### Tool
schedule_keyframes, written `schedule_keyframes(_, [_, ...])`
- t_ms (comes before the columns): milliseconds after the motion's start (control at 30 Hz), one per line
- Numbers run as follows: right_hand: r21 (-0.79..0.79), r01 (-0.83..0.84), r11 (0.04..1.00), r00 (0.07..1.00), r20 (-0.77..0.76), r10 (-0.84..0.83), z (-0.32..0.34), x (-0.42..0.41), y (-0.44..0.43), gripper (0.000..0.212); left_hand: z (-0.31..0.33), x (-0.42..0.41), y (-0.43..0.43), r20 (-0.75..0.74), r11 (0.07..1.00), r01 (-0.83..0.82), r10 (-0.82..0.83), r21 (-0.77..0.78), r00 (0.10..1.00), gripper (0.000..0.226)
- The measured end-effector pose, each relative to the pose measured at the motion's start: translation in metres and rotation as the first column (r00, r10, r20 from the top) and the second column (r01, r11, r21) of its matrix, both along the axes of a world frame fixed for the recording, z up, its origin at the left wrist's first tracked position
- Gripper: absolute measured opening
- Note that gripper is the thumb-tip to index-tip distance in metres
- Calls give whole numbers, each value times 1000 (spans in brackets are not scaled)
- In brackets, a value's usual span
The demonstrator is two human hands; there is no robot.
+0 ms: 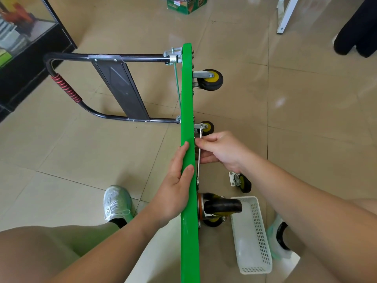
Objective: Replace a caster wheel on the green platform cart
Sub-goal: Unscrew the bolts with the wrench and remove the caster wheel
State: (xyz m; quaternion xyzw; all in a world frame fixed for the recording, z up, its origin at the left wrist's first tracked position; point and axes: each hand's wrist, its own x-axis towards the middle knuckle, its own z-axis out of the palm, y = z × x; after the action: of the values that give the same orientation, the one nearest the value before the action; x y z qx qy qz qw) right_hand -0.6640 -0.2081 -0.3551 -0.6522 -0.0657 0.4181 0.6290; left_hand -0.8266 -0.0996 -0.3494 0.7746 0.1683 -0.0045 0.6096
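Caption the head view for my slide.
Left hand steadies the upended green platform cart; right hand holds a silver wrench.

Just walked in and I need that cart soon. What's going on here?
A person has the green cart tipped up on its edge. The left hand holds its rim while the right hand grips a wrench at a mounted caster underneath. A loose caster lies on the floor by a white basket.
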Motion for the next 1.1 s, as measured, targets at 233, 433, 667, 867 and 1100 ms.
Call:
schedule_keyframes(233, [50,57,997,989,137,-63,15,-12,-10,10,1,0,-2,7,1000,-3,3,9,1000,52])
schedule_keyframes(433, [81,-40,996,924,382,6,42,-38,-21,18,2,0,-3,1,1000,-23,23,4,1000,53])
schedule_keyframes(667, [185,40,982,867,482,-126,50,-63,-46,17,3,-1,-4,-23,1000,-22,22,-4,999,51])
schedule_keyframes(867, [170,150,974,938,286,-195,53,-27,-42,11,7,-2,-4,-33,1000,-26,26,1,999,50])
schedule_keyframes(1100, [50,103,993,989,100,-107,24,-4,-21,9,7,-1,-2,-46,1000,-14,13,-7,999,51])
